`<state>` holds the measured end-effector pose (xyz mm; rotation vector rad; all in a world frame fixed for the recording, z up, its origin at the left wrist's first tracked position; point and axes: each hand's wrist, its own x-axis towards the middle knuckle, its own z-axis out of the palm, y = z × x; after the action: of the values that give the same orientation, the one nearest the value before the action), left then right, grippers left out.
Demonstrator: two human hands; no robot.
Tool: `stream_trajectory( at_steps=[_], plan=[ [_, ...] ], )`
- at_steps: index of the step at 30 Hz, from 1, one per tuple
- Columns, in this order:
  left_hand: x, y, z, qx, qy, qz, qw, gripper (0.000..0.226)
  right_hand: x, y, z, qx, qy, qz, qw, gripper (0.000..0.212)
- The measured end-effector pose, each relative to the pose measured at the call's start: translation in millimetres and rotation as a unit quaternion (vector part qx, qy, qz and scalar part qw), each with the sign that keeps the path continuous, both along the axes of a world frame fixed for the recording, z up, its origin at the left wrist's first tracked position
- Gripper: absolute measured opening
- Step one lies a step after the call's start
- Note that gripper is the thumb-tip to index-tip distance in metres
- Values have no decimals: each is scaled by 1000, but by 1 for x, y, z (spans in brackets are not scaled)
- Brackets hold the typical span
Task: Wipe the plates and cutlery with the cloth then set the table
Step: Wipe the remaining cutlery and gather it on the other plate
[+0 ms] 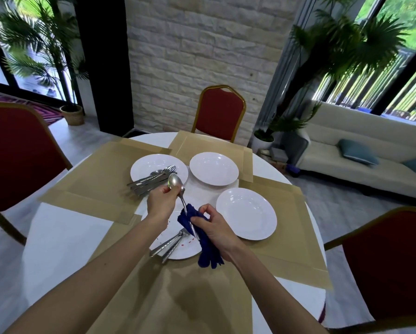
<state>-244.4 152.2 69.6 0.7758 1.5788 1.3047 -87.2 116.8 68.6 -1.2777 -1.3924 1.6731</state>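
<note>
My left hand (162,203) pinches a steel spoon (176,183) just below its bowl and holds it up over the table. My right hand (214,229) grips a dark blue cloth (208,251) wrapped round the spoon's handle. Beneath them lies a white plate (178,253) with small red specks and a few pieces of cutlery (169,244). A far-left plate (142,168) carries several more pieces of cutlery (151,180). Two bare white plates sit at the back (214,168) and on the right (246,213).
Tan placemats (93,189) cover the round white table (57,237). Red chairs stand at the left (16,153), far side (219,112) and right (390,256). A white sofa (346,160) and potted palms are beyond.
</note>
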Motion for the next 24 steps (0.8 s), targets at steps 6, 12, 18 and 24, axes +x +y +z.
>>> stream_trajectory(
  at_steps=[6, 12, 18, 24],
  plan=[
    [-14, 17, 9, -32, -44, 20, 998, 26, 1, 7, 1, -2, -19, 25, 1000, 19],
    [-15, 14, 3, -136, 1, -265, 955, 30, 3, 25, -3, 1, -41, -17, 999, 21],
    [-38, 43, -16, -152, -65, -109, 980, 28, 9, 38, -29, -100, -140, 17, 985, 28],
    [-60, 81, -53, -155, 158, -142, 965, 41, 25, 66, -57, -300, 187, -117, 928, 41]
  ],
)
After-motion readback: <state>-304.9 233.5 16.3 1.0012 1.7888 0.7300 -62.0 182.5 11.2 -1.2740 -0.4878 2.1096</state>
